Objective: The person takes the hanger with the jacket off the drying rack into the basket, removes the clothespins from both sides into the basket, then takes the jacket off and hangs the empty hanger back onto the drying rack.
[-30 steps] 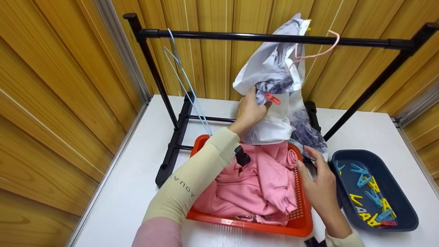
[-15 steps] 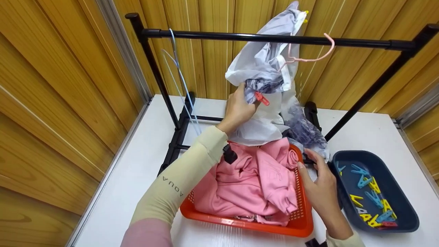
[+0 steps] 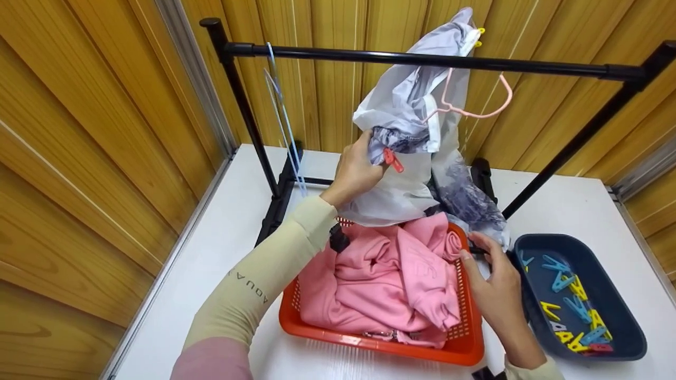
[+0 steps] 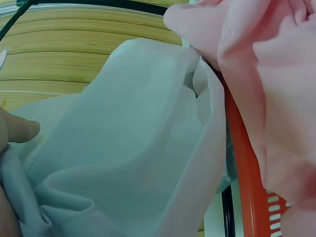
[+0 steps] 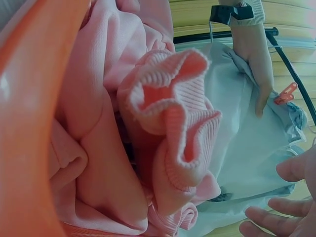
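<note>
My left hand grips the edge of a thin white garment with grey-purple patterning, beside a red clothespin clipped there. A pink hanger is partly inside the garment, its hook appearing below the rack's bar in the head view. Yellow clothespins sit at the garment's raised far corner. My right hand holds nothing; its fingers are loosely spread beside the right rim of an orange basket. Pink clothing fills the basket. The left fingertips are partly hidden by cloth.
A black clothes rack spans the back of the white table. On its left end hangs a blue hanger. At right stands a dark blue tub with several clothespins. Wood-patterned walls enclose the table.
My left hand has moved left and slightly down with the garment. The pink hanger's hook has dropped from bar height to below it. My right hand has stayed nearly still.
</note>
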The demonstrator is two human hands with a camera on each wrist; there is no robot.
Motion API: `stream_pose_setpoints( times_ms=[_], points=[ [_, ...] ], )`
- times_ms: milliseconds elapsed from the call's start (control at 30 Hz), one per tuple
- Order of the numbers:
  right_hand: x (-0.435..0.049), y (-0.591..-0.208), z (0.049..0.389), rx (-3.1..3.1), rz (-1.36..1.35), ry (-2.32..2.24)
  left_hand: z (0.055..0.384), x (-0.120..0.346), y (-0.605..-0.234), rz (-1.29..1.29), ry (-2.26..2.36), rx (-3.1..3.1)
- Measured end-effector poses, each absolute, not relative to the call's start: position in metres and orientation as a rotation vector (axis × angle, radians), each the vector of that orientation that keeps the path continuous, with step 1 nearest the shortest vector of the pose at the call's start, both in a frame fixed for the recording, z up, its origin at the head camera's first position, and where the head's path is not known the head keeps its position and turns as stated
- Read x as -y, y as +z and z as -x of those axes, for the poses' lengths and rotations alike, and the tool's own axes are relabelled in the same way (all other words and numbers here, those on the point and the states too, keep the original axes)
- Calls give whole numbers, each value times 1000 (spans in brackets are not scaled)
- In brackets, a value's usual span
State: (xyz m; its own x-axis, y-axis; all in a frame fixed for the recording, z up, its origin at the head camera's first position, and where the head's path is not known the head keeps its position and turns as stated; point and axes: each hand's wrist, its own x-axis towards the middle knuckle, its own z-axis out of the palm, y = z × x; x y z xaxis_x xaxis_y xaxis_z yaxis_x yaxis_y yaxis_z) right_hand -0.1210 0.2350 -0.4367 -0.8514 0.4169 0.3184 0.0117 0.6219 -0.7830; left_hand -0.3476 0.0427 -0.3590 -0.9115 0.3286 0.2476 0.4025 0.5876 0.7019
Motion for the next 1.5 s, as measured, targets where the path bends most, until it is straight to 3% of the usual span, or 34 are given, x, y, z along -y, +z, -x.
stream_pose_setpoints(
  times_ms=[1500],
  points=[
    [-248,-436,118,2440,373,1176,341,-15,-385,825,-1002,2735]
  ],
)
